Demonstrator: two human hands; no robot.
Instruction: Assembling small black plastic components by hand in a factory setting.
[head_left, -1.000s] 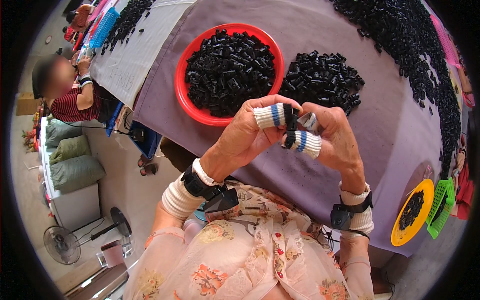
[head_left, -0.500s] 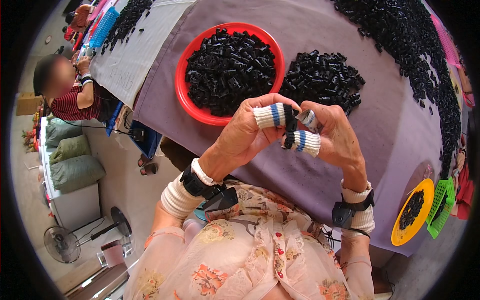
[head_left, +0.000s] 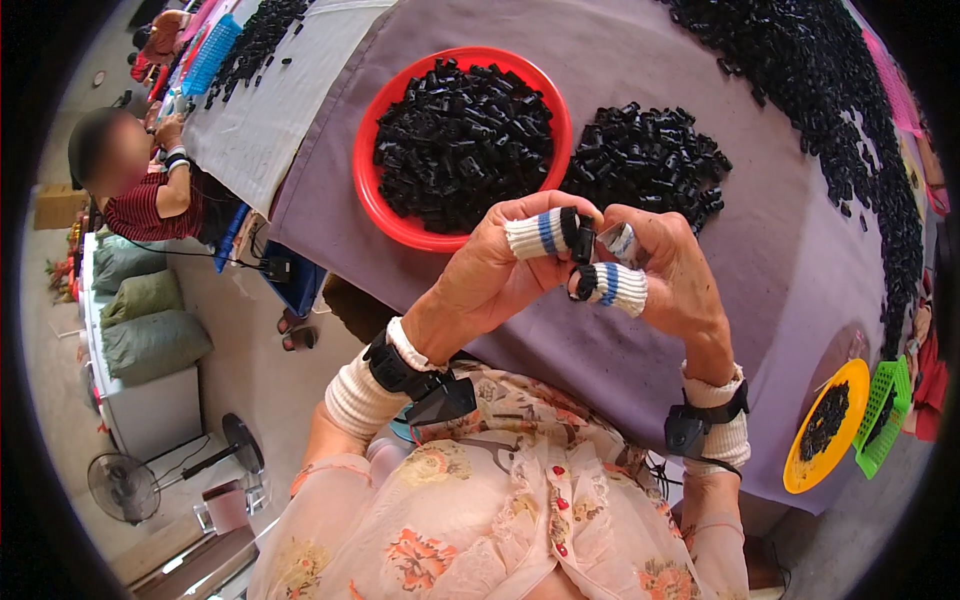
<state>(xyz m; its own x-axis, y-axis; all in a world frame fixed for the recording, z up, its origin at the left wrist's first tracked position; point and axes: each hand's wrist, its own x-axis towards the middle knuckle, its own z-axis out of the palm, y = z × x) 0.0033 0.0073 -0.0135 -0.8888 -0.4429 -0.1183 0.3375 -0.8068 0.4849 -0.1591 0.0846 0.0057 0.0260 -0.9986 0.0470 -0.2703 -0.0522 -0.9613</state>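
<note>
My left hand pinches a small black plastic part between thumb and finger, above the near side of the table. Facing it, my right hand is closed on a small pale, blade-like piece whose tip is at the black part. Its exact kind is hard to make out. White knit finger sleeves with blue stripes and dark ends cover a digit on each hand. Just beyond my hands is a red basin full of black plastic parts. A loose pile of such parts lies to its right.
A larger heap of black parts spreads along the far right. At the right edge are a yellow tray and a green basket. A person in a striped top sits at the left; a fan stands on the floor.
The black part between my fingertips has turned slightly, and my right thumb has shifted a little. Both hands otherwise stay in place.
</note>
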